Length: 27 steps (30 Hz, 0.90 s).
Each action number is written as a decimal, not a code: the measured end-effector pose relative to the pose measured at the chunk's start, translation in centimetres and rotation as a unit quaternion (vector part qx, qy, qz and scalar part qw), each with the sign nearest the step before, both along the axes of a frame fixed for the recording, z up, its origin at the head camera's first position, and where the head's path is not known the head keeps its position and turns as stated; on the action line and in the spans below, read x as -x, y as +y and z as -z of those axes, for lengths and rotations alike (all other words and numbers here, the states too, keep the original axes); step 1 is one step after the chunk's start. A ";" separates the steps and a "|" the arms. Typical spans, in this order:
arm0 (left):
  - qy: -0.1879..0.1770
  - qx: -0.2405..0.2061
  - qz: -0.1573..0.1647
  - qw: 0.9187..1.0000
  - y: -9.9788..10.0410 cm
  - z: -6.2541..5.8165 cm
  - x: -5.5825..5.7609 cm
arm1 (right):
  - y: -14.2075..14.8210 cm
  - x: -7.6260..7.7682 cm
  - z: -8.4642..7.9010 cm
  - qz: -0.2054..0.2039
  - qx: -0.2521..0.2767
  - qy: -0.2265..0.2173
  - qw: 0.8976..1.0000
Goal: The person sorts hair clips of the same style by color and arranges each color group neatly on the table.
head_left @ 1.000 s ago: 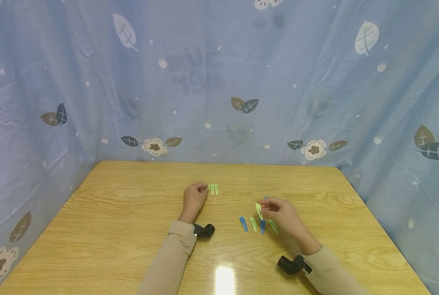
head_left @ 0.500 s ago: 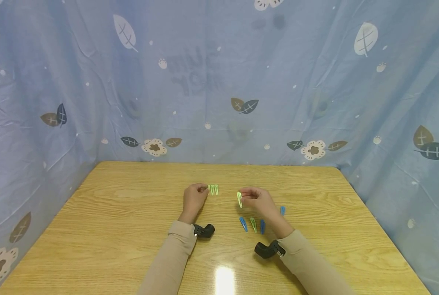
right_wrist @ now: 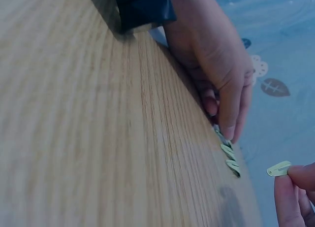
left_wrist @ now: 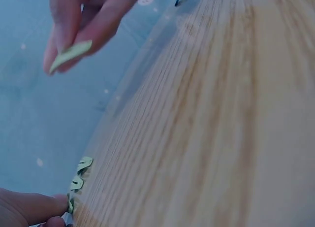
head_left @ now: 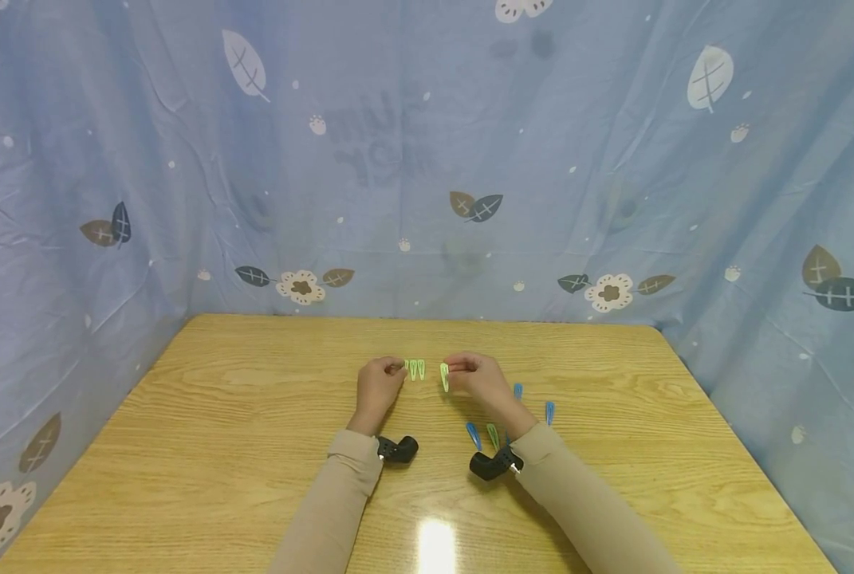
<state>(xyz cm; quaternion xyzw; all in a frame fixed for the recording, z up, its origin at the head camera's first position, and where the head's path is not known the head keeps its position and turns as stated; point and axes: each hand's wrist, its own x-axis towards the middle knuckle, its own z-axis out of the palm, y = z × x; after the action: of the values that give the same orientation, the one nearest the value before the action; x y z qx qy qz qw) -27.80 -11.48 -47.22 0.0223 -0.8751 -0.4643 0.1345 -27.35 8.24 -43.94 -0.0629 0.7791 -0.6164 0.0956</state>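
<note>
A light-green snap hair clip (head_left: 444, 378) is pinched between the thumb and fingers of my right hand (head_left: 482, 381), raised over the table just right of a short row of green clips. My left hand (head_left: 379, 392) pinches the row's leftmost green clip (right_wrist: 222, 135), mostly covered by the fingertips. Beside it lie the middle green clip (head_left: 413, 369) and the right-hand one (head_left: 422, 369), side by side with narrow ends toward me. In the left wrist view, the raised clip (left_wrist: 72, 54) is above the tabletop, apart from the row.
Nearer me on the wooden table (head_left: 240, 446) lie a blue clip (head_left: 474, 435) and a green clip (head_left: 493, 435). Further blue clips (head_left: 549, 412) lie around my right forearm, one partly hidden by the wrist. A patterned blue curtain (head_left: 427, 199) surrounds the table's back and sides.
My right hand has carried the green clip left and away from me, from the scattered clips to beside the row. My left hand has stayed in place.
</note>
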 end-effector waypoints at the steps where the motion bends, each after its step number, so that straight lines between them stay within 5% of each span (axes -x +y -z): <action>1: 0.000 -0.001 0.000 1.000 0.0 0.0 0.0 | -0.2 0.2 0.0 0.002 0.001 -0.003 1.000; 27: -0.001 -0.008 0.000 1.000 0.0 0.1 0.2 | -3.8 3.5 0.9 0.045 -0.139 0.031 0.989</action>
<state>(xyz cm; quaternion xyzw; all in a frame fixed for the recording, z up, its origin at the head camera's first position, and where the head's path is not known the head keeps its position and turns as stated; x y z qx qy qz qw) -27.98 -11.51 -47.35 0.0235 -0.8715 -0.4712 0.1337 -30.85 4.44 -44.83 -0.0333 0.8616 -0.5039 0.0514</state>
